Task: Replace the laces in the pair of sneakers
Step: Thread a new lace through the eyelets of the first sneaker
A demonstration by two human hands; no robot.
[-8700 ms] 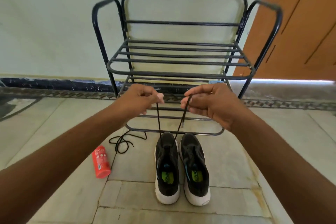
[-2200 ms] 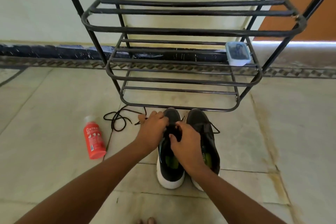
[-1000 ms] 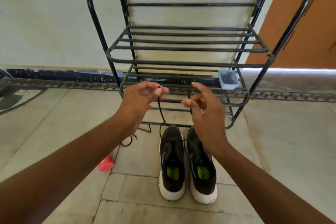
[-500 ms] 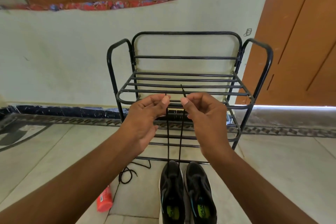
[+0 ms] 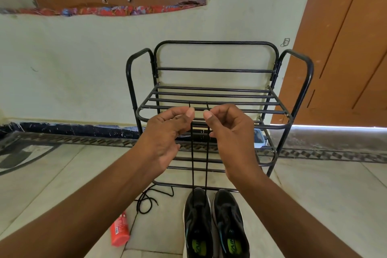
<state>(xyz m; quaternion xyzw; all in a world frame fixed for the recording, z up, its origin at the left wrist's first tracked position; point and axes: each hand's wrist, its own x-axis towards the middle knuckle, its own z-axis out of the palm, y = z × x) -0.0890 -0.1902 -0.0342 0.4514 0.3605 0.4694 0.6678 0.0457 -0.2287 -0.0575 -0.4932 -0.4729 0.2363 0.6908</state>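
Observation:
Two black sneakers with white soles stand side by side on the floor, toes toward the rack: the left sneaker [image 5: 198, 222] and the right sneaker [image 5: 230, 224]. A black lace [image 5: 192, 159] runs taut in two strands from the left sneaker's toe end up to my hands. My left hand [image 5: 167, 130] pinches the left strand's end between thumb and finger. My right hand [image 5: 230, 132] pinches the right strand's end the same way. Both hands are raised level, close together, above the shoes. A second black lace [image 5: 146, 201] lies coiled loose on the floor to the left.
A black metal shoe rack [image 5: 211, 98] stands against the wall behind the sneakers, with a small clear box [image 5: 259, 138] on a lower shelf. A red bottle [image 5: 119, 230] lies on the floor at left. A wooden door [image 5: 343, 48] is at right.
Earlier both hands worked low at the left sneaker's eyelets. They then rose with the lace ends, pulling both strands taut and even. The head tilted up, showing more wall.

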